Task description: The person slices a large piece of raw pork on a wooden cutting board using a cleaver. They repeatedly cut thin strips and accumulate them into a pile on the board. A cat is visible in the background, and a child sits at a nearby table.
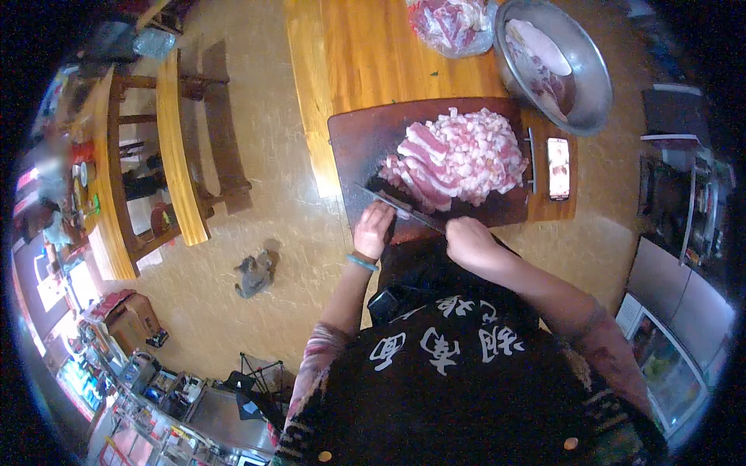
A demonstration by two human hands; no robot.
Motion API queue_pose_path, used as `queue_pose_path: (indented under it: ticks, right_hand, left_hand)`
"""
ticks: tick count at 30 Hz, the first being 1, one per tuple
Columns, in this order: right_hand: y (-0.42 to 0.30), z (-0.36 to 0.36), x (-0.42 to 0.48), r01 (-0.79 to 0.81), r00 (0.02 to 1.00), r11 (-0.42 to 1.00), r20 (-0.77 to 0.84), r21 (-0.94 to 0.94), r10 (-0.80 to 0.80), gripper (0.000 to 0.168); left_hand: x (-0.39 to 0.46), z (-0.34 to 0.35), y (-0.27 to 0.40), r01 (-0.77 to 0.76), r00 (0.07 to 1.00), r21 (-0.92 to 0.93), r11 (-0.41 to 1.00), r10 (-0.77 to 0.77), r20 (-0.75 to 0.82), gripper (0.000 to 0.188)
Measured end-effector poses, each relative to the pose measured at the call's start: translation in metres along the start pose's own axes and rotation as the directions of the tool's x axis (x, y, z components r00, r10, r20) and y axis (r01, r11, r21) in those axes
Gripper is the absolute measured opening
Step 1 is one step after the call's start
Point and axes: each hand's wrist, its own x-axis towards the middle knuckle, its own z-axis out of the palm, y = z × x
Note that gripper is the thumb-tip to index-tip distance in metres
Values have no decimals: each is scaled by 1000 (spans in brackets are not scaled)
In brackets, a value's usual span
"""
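My right hand grips the handle end of a kitchen knife, whose blade slants left across the near part of a dark cutting board. The curled fingers of my left hand press a strip of meat against the board, right beside the blade. Part of that strip is hidden by the fingers and knife. Beyond the blade lie several pink-and-white slices of fatty meat. A large heap of diced meat adjoins them on the right.
A metal basin with a large meat piece stands at the wooden table's far right. Beside it is bagged meat. A lit phone lies right of the board. A cat and wooden bench are to the left.
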Motion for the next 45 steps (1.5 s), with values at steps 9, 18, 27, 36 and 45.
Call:
queue_pose_path:
  ticks: [9, 18, 27, 36, 45]
  right_hand:
    - [6, 12, 11, 20, 1000, 997, -16, 77, -19, 12]
    - [-8, -1, 62, 111, 991, 973, -102, 205, -91, 25]
    - [7, -26, 17, 148, 933, 989, -332, -2, -140, 23]
    - [27, 18, 18, 57, 994, 993, -97, 106, -47, 21]
    - [18, 20, -3, 105, 951, 994, -291, -27, -109, 13]
  left_hand:
    - [3, -1, 1, -2, 1000, -21, 1000, 2, -28, 28]
    - [12, -10, 11, -49, 997, -20, 999, 48, -56, 19]
    - [-2, -22, 9, -20, 999, 108, 994, 16, 36, 25]
    - [3, -20, 23, 508, 830, -584, 633, -541, 134, 23]
    - [-2, -26, 18, -80, 996, -62, 995, 77, -36, 28]
